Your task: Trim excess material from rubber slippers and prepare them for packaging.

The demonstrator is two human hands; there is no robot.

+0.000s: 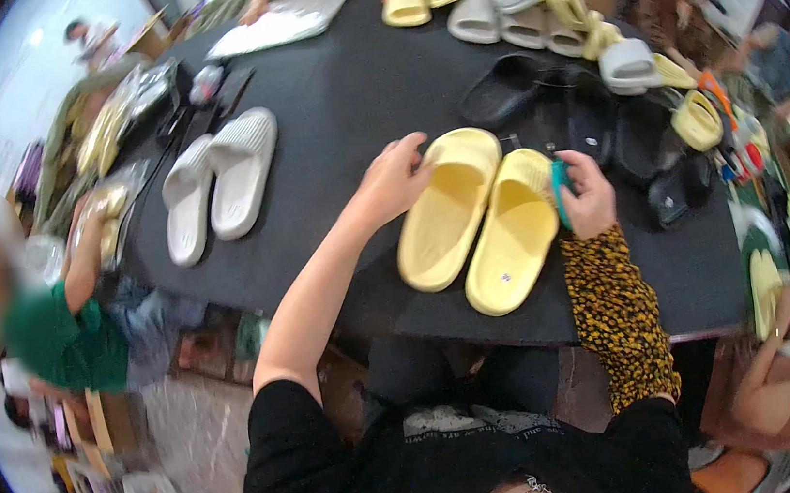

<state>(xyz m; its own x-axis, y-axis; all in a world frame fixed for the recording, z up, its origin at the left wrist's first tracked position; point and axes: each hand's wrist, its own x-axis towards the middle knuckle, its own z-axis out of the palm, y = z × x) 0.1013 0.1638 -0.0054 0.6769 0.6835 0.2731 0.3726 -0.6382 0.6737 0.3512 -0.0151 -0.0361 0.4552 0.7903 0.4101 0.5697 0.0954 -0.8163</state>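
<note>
Two yellow slide slippers lie side by side on the black table in front of me, toes pointing away. My left hand (397, 180) is at the outer side of the left yellow slipper (445, 212), by its strap. Its fingers are slightly bent and apart, with nothing held. Beside the right yellow slipper (510, 233), my right hand (588, 193) is closed on a small teal-handled tool (562, 194), which looks like thread snips. The tool's blades cannot be made out. A black and yellow patterned sleeve covers my right forearm.
A pair of white slippers (243, 174) lies left on the black table (328, 88). Several black slippers (504, 88) lie to the right, with grey and yellow ones along the far right edge. White plastic (282, 24) is at the back. A person in green (69, 332) works at the left.
</note>
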